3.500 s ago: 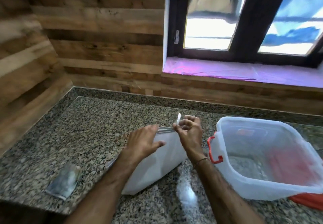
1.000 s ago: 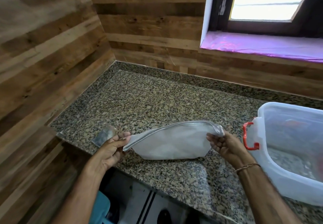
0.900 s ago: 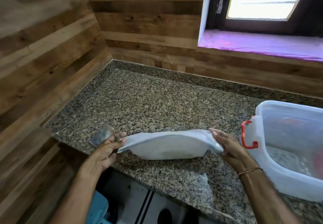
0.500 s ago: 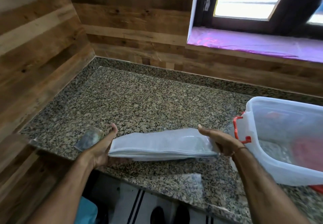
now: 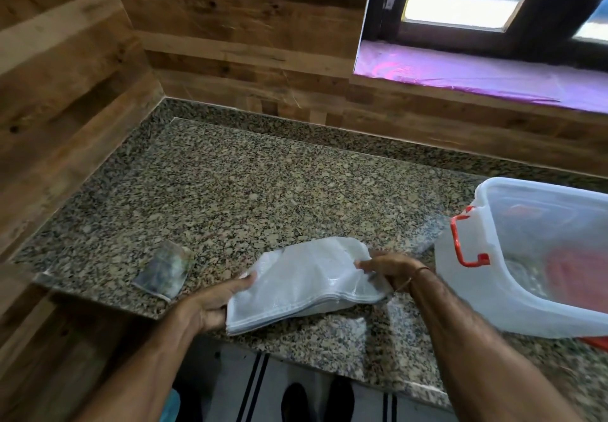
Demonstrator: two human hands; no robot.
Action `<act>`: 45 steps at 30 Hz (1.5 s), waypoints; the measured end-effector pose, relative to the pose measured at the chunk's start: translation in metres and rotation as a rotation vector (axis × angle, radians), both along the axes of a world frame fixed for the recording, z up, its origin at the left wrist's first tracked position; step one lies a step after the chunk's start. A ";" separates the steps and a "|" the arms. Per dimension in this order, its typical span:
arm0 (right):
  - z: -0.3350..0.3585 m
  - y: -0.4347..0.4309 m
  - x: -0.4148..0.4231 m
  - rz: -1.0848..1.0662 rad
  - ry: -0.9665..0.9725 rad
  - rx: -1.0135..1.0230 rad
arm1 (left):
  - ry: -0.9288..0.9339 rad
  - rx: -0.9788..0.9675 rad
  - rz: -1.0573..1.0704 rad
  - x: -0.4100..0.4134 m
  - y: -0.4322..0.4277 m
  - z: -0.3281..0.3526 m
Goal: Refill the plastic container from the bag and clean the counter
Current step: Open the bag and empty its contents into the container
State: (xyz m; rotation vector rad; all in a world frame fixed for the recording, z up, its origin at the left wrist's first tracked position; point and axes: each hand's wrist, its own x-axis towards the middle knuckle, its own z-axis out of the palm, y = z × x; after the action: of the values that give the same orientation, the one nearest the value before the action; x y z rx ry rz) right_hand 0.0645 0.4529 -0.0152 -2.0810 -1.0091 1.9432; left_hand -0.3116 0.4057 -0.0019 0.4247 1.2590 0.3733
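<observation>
The bag (image 5: 306, 280) is a pale, translucent white plastic pouch with a faint mesh-like texture. It is limp and flat, and its layers are stacked along the near edge. It sits low in the centre of the frame, over the front strip of the granite counter (image 5: 263, 191). Whether it rests on the stone or is held just above it cannot be told.

The left hand (image 5: 210, 306) grips the bag's lower left corner, thumb on top and fingers underneath. The right hand (image 5: 390, 270) pinches the bag's right edge with its fingers curled round the plastic.

Just right of that hand stands the plastic container (image 5: 477, 303), open-topped and cloudy white, with a red latch (image 5: 462, 240) on its near end. It is cut off by the right edge of the frame.

A small clear packet (image 5: 163, 272) lies near the counter's front left corner, to the left of the bag and apart from it.

Behind the bag a broad stretch of bare counter runs back to the wood-panelled walls (image 5: 65, 76) at the left and rear. The counter's front edge passes directly below the bag, and the floor shows beneath it.
</observation>
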 end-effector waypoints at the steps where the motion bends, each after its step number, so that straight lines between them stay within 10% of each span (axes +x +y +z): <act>1: -0.001 0.000 -0.004 0.002 0.009 0.018 | 0.003 0.008 0.029 0.001 0.001 -0.002; 12: 0.004 -0.005 -0.025 -0.089 -0.178 0.148 | 0.035 0.087 0.132 0.012 0.011 -0.008; 21: 0.109 0.020 -0.020 -0.362 0.124 0.523 | 0.005 0.437 0.176 0.024 0.056 0.098; 32: 0.277 -0.019 0.170 -0.487 0.157 1.075 | -0.249 0.993 0.200 0.242 0.053 0.228; 45: 0.169 -0.081 0.331 -0.729 0.223 1.174 | 0.170 1.377 -0.147 0.431 0.001 0.138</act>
State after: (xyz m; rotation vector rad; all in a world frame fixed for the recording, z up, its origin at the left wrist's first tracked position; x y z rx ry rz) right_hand 0.3951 0.3722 0.1534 -1.2169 -0.8234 0.8148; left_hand 0.1192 0.4062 0.1359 1.7235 0.9546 1.0776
